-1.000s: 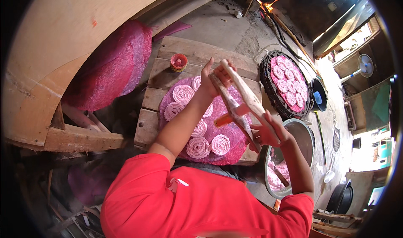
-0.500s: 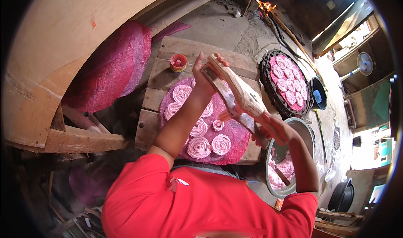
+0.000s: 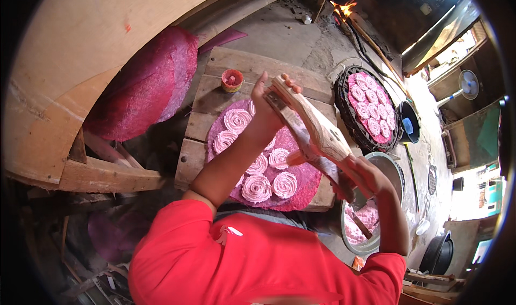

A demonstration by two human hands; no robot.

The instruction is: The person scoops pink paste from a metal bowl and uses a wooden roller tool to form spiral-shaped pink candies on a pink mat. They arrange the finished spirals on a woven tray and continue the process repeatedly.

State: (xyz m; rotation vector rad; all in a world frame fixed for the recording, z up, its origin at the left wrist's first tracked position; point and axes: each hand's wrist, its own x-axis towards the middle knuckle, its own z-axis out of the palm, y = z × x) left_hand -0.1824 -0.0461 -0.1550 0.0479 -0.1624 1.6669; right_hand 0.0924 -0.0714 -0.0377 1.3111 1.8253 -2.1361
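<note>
Both my hands are closed on a wooden two-handled dough press (image 3: 325,133), held slantwise above the wooden board. At its upper left end my left hand (image 3: 269,103) wraps both handles. My right hand (image 3: 365,176) squeezes the lower right end, some fingers hidden beneath. A short wooden cylinder (image 3: 294,158) juts from the press's side. Under it, a pink spiral rosette of thin dough strands (image 3: 278,159) lies on a round pink mesh sheet (image 3: 301,189). Several more pink rosettes (image 3: 256,189) lie around it, some hidden by my left forearm.
The plank board (image 3: 207,92) carries a small cup (image 3: 232,81) with something pink inside. On the right, a tub (image 3: 398,170) holds pink dough and a stick. Beyond are a dark round tray (image 3: 344,111) of rosettes and a black bucket (image 3: 410,123). Fire (image 3: 344,8) burns far back.
The rosette below the press has grown from a small curl to a full-sized spiral. The press and both hands have shifted slightly right and down, still gripping.
</note>
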